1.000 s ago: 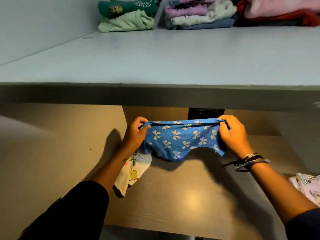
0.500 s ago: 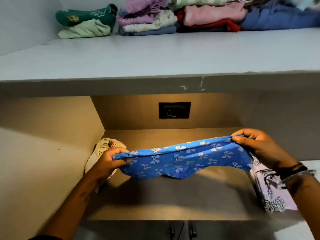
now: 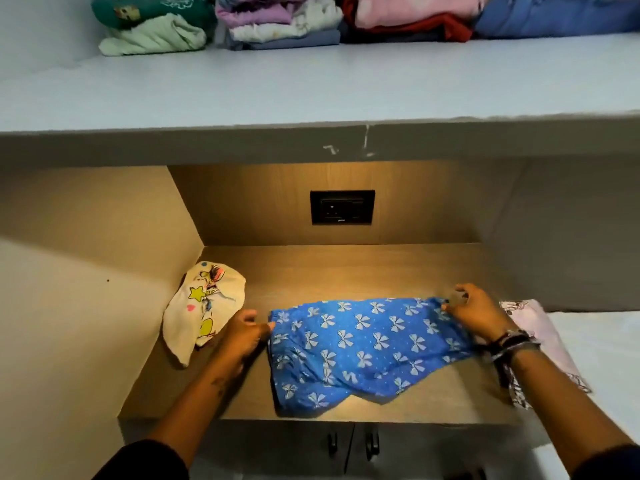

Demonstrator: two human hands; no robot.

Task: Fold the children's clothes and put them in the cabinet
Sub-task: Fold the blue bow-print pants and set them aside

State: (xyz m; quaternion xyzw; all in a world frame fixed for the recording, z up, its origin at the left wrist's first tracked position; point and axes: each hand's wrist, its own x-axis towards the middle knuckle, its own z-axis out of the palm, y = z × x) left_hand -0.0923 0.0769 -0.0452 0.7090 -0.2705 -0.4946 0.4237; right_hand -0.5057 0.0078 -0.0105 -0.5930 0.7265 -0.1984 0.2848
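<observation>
the blue bow-print garment (image 3: 363, 344) lies spread on the wooden surface (image 3: 346, 271), its lower edge rumpled near the front lip. the left hand (image 3: 244, 337) pinches its top left corner and the right hand (image 3: 479, 315) pinches the top right one, so the hands are well apart. it looks thin, light and floppy. i'd guess it wants holding by those waistband corners, or it will sag and bunch. a cream printed piece (image 3: 204, 306) lies just left.
</observation>
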